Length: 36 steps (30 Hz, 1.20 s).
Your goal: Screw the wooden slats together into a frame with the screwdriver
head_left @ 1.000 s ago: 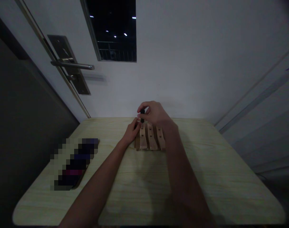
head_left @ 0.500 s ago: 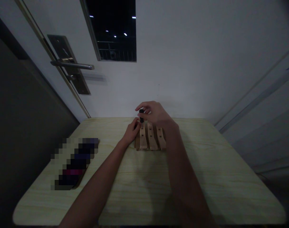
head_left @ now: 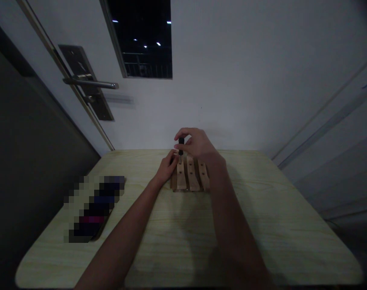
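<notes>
Between the thumb and fingers of my right hand point(head_left: 198, 145) is a small black-handled screwdriver point(head_left: 181, 141), held upright. Its shaft points down at the upper hole of the leftmost pale wooden piece point(head_left: 181, 181). Whether the tip meets a screw is too small to tell. My left hand point(head_left: 165, 167) grips the left far side of that piece and the brown base under it, with thumb and fingers closed on it. Two more wooden pieces with holes, a middle one point(head_left: 193, 182) and a right one point(head_left: 203, 177), lie alongside; my right forearm partly covers the right one.
A pixelated dark flat object point(head_left: 102, 205) lies on the left of the pale wood-grain table point(head_left: 280, 225). Behind the table stands a white door point(head_left: 231, 80) with a metal handle point(head_left: 93, 83) and a dark window point(head_left: 144, 40).
My right hand and the screwdriver's top have shifted slightly to the right, and the fingers sit a little differently on the handle. My left hand stays in place on the wood.
</notes>
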{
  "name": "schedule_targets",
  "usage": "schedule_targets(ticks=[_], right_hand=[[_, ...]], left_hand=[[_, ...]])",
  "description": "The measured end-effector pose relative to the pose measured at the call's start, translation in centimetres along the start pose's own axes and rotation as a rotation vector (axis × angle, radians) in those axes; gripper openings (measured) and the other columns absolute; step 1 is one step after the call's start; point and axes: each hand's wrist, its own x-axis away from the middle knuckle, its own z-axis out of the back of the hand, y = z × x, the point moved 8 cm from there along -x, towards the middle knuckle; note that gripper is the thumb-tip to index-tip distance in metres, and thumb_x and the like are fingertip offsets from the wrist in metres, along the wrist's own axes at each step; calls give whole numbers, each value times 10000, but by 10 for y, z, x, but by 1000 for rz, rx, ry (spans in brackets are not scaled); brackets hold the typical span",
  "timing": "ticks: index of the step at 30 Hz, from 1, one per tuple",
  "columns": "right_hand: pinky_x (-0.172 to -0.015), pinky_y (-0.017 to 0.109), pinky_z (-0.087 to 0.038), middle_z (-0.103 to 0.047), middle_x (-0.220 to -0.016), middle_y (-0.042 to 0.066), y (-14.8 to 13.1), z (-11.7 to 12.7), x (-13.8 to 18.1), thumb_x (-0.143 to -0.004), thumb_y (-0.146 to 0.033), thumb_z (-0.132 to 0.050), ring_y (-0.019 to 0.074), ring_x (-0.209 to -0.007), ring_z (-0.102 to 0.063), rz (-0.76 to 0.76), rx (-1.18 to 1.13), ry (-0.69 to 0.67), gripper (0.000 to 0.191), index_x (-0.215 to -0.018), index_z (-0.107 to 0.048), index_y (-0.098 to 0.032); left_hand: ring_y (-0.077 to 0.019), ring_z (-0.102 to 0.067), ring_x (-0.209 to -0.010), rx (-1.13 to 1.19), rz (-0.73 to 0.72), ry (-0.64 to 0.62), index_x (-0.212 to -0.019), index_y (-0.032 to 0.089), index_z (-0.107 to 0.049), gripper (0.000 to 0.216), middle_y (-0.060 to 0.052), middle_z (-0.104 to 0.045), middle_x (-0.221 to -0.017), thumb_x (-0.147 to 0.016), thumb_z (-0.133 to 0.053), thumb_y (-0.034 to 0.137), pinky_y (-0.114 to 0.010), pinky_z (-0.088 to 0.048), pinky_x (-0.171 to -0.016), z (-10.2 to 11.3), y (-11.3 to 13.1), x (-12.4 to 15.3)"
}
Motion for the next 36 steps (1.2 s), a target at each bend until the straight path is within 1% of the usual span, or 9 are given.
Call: schedule_targets(ticks=[3,6,11,14,22,26,30,33,36], right_hand=[[-622,242,-450,-657,-814,30,-2,-1,0,-687,-146,-656,84,-582,-550,9,-26,-11,136,-823,-666,-146],[-615,238,-465,-677,-825,44,-3,-1,1,-705,-139,-633,88,-585,-564,-6,-21,-18,137,-835,-677,-139],[-623,238,-486,-698,-896,62,-6,0,3,-710,-93,-574,97,-609,-585,11,5,-16,243,-919,-691,-132],[-621,241,-497,-702,-900,59,-6,0,3,-706,-76,-544,106,-619,-598,4,11,-19,274,-930,-691,-136],[-649,250,-500,-688,-972,86,-4,2,3,-712,-65,-550,102,-637,-594,26,32,17,283,-954,-685,-119],[-641,241,-480,-687,-917,76,-5,3,3,-712,-73,-574,95,-630,-577,29,27,5,259,-942,-685,-114],[-615,235,-452,-659,-779,36,-3,1,3,-706,-166,-645,96,-619,-552,-4,15,-29,188,-888,-686,-148],[-591,235,-429,-606,-669,5,0,1,2,-672,-227,-695,101,-606,-535,-22,12,-35,157,-808,-664,-156],[-577,240,-410,-571,-623,-7,1,1,1,-662,-274,-708,99,-586,-515,-23,1,-25,168,-708,-602,-153]], left_hand=[[-148,-569,-750,6,-4,-3,-1035,176,-502,304,-14,-635,-846,-895,-384,419,-254,-420,-702,0,1,0],[-151,-569,-746,23,-16,-11,-1040,177,-498,303,-16,-632,-845,-895,-384,417,-260,-421,-705,0,4,0],[-166,-574,-752,31,-18,-6,-1038,177,-503,295,-22,-622,-824,-892,-384,405,-275,-425,-712,0,7,0],[-169,-576,-752,27,-8,-7,-1043,178,-500,295,-27,-627,-829,-887,-392,404,-278,-428,-713,1,8,0],[-139,-565,-743,35,-1,-16,-1028,173,-504,287,-12,-632,-843,-892,-388,398,-250,-422,-719,-1,5,0],[-145,-563,-733,29,-10,-11,-1025,166,-511,293,-12,-625,-812,-894,-391,399,-254,-421,-707,-1,3,0],[-177,-581,-795,37,-31,-5,-1081,167,-515,321,-35,-637,-845,-893,-393,396,-281,-436,-737,0,4,0],[-196,-587,-861,51,-44,-6,-1110,172,-508,333,-47,-646,-888,-892,-396,398,-301,-441,-781,0,5,1],[-200,-589,-869,46,-36,1,-1119,175,-503,341,-49,-649,-897,-891,-396,404,-309,-440,-793,1,4,1]])
